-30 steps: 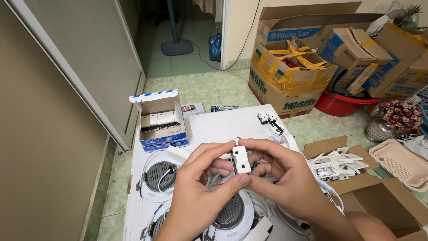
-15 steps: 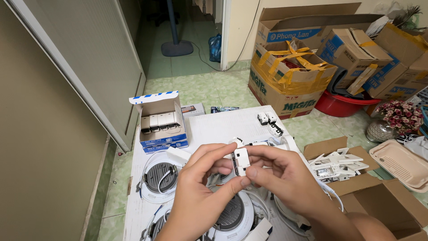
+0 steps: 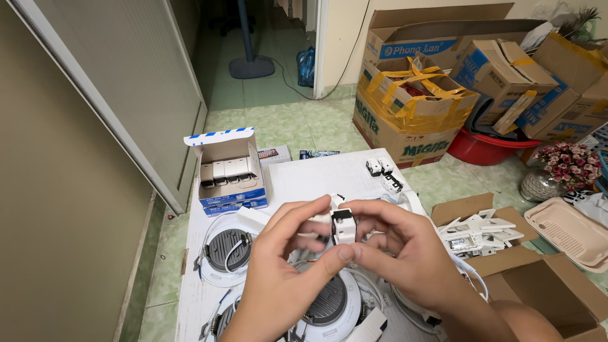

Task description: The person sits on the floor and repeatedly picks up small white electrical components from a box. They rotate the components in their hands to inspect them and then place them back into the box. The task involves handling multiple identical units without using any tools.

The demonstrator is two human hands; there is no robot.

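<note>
Both my hands meet above a white board (image 3: 316, 174) on the floor. My left hand (image 3: 282, 272) and my right hand (image 3: 405, 253) together pinch a small white plastic connector block (image 3: 344, 226) with a dark opening at its top. Thin wires run down from it toward a round white downlight (image 3: 332, 304) lying face down under my hands. A second downlight (image 3: 225, 253) lies to the left, its black ribbed back up. My palms hide part of the wiring.
A small open blue-and-white box (image 3: 229, 177) with several white blocks stands at the board's far left. Loose white connectors (image 3: 383, 172) lie at its far right. An open carton of white parts (image 3: 484, 231) sits right. Stacked cardboard boxes (image 3: 411, 107), a red basin (image 3: 484, 149) and a flower vase (image 3: 557, 171) stand behind.
The connector block has turned a little between my fingertips and its dark top now faces me; both hands stay in the same place.
</note>
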